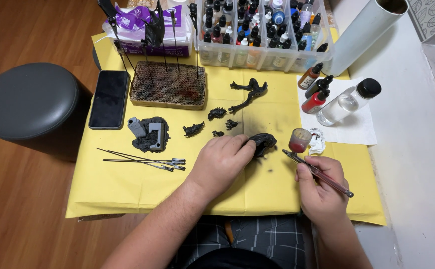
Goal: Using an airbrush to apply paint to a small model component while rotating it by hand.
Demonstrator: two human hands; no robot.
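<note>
— Looking at your left hand (221, 160), what is it doing?

— Your fingers are curled down over the near-left end of the black part (262, 143), pinning it on the yellow paper (127, 194) at the centre of the frame. The part pokes out up and to the right from under your fingertips.

— And your right hand (321, 187)?

— Closed around the airbrush (317, 172), lower right of centre. Its long axis runs from lower right up to upper left, so the nozzle end with the red cup (300, 140) points at the part.

— How far apart are tip and part?

— Near, not touching. The part lies just left and slightly up-frame of the nozzle, a narrow strip of paper between them. Your left hand is the one on the part; your right is apart from it.

— Anything crowding that gap?

— A crumpled white tissue (318, 141) sits just right of the cup. Smaller black pieces (217, 113) lie above your left hand, well off the line from nozzle to part. The bottles (322, 94) stand farther up and right.
</note>
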